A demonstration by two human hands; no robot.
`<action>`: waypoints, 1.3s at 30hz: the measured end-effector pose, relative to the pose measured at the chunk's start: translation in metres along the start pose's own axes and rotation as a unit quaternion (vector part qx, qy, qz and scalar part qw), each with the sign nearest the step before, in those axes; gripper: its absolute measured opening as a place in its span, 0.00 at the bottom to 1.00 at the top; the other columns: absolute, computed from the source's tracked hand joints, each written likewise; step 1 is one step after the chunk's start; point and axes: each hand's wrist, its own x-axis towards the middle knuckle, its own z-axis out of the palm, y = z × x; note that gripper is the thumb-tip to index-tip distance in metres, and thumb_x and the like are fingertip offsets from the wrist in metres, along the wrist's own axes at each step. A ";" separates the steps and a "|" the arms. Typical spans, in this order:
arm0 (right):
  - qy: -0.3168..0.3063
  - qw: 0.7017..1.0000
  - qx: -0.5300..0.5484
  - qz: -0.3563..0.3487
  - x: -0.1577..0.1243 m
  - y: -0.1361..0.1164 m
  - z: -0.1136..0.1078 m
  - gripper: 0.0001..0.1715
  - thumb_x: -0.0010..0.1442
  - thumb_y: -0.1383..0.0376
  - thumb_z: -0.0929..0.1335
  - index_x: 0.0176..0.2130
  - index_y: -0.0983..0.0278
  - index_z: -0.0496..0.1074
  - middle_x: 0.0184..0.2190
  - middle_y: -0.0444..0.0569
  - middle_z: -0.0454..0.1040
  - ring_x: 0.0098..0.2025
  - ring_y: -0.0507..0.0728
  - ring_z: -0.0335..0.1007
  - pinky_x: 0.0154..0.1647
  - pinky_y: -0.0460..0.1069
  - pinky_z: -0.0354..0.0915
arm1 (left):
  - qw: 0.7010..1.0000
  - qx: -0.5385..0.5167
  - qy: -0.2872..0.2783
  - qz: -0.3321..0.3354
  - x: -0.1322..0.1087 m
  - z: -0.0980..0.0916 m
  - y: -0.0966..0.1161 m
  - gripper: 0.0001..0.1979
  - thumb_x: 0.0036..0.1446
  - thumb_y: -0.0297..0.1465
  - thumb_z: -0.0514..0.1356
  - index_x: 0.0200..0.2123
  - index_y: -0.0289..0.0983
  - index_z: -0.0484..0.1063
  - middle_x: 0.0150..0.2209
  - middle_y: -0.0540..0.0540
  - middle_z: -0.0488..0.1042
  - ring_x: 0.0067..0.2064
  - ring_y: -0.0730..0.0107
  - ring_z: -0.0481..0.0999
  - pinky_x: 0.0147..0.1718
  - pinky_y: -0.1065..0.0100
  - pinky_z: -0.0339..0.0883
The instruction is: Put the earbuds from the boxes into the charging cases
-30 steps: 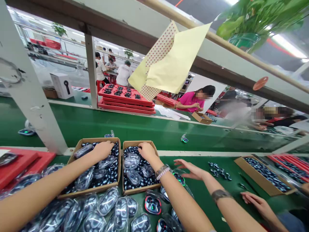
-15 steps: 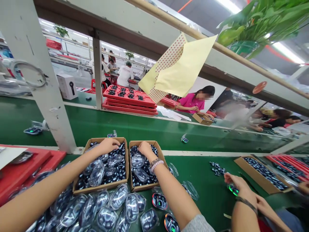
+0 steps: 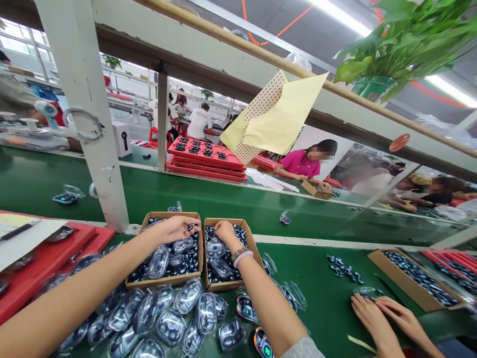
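Note:
Two cardboard boxes stand side by side, the left box (image 3: 164, 282) and the right box (image 3: 223, 287), both filled with dark glossy earbuds (image 3: 190, 266) and a few bagged cases. Over the back of the left box, my left hand (image 3: 177, 228) pinches a dark earbud (image 3: 193, 226) at its fingertips. My right hand (image 3: 225, 231) reaches into the back left of the right box, fingers closed down among the earbuds; what they grip is hidden. Several plastic-wrapped earbud cases (image 3: 170, 325) lie heaped in front of the boxes. Beside my right forearm sits a case with a lit display (image 3: 246, 308).
Red trays (image 3: 89, 243) lie at the left. A co-worker's hands (image 3: 376, 313) work at the right, near loose earbuds (image 3: 345, 268) and a long box of earbuds (image 3: 417, 283). Behind the boxes runs a green belt (image 3: 231, 209); a white post (image 3: 100, 149) rises at left.
My left hand has lifted a little and shifted right, an earbud now visible in its fingers. My right hand stays in the right box. The co-worker's hands have moved down. The view has shifted slightly.

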 end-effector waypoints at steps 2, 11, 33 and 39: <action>0.002 0.999 0.044 0.003 -0.004 -0.001 -0.006 0.16 0.58 0.62 0.63 0.46 0.65 0.65 0.44 0.49 0.67 0.42 0.55 0.66 0.41 0.54 0.65 | 0.999 -0.038 -0.016 -0.004 -0.006 0.006 0.002 0.16 0.53 0.19 0.46 0.42 0.27 0.68 0.35 0.38 0.74 0.33 0.76 0.74 0.34 0.75 0.68; 0.079 0.920 0.383 -0.017 -0.071 0.012 -0.058 0.11 0.53 0.63 0.67 0.35 0.69 0.68 0.30 0.45 0.71 0.31 0.50 0.68 0.32 0.47 0.65 | 0.988 -0.143 -0.059 0.019 -0.042 0.039 0.006 0.15 0.51 0.17 0.52 0.43 0.29 0.68 0.45 0.40 0.71 0.45 0.72 0.72 0.51 0.71 0.61; 0.065 0.437 0.893 0.080 -0.266 0.047 -0.028 0.16 0.37 0.70 0.75 0.30 0.61 0.73 0.26 0.43 0.76 0.29 0.48 0.73 0.35 0.43 0.70 | 0.992 -0.072 -0.074 0.066 -0.101 0.194 -0.022 0.11 0.46 0.27 0.59 0.35 0.37 0.75 0.41 0.47 0.75 0.43 0.66 0.71 0.44 0.66 0.64; 0.216 0.567 0.791 0.081 -0.277 0.095 -0.025 0.14 0.41 0.64 0.74 0.30 0.60 0.71 0.24 0.40 0.72 0.24 0.47 0.67 0.24 0.41 0.64 | 0.985 -0.067 -0.160 0.013 -0.076 0.208 -0.021 0.12 0.44 0.28 0.60 0.36 0.35 0.71 0.30 0.49 0.72 0.30 0.75 0.70 0.30 0.74 0.63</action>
